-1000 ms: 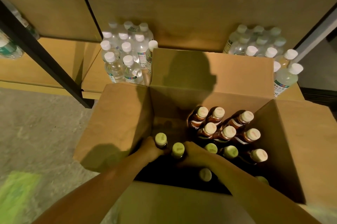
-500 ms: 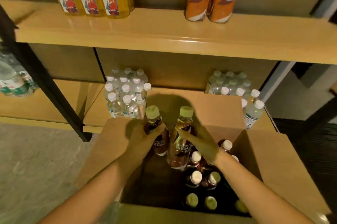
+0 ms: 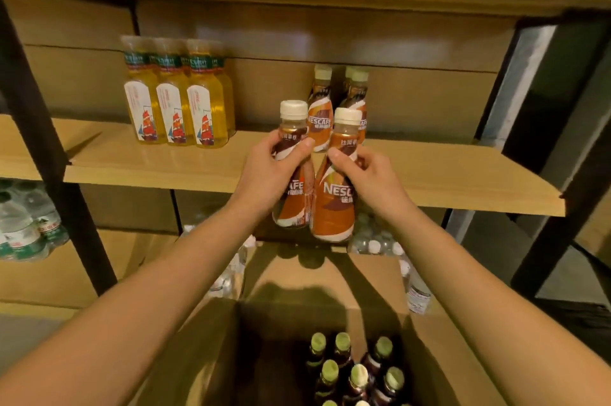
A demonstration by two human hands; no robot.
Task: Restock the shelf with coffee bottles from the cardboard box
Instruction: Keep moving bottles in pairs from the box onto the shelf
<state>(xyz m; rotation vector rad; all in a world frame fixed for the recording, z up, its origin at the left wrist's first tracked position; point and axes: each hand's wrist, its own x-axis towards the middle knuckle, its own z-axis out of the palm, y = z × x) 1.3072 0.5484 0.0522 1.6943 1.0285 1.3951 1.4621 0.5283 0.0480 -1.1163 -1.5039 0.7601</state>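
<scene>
We see a wooden shelf (image 3: pixel 132 164) running across the middle of the frame, with another board above it along the top. At the bottom centre, an open cardboard box (image 3: pixel 211 356) stands in front of the shelving.

Two bare forearms reach from the lower corners up to the centre. The left hand (image 3: pixel 264 174) curls around the neck and shoulder of the left coffee bottle (image 3: pixel 297 210). The right hand (image 3: pixel 373 180) grips the right coffee bottle (image 3: pixel 332 210) the same way. Both bottles are upright, side by side and touching near their bases, held in the air in front of the shelf's edge.

Left of centre, yellow drink bottles (image 3: pixel 175 98) stand on the shelf. Behind the held pair, shelved coffee bottles (image 3: pixel 320 114) stand near the back. Boxed coffee bottles (image 3: pixel 353 372) with pale caps fill the box's lower right part. Water bottles (image 3: pixel 23 227) sit lower down at the left edge.
</scene>
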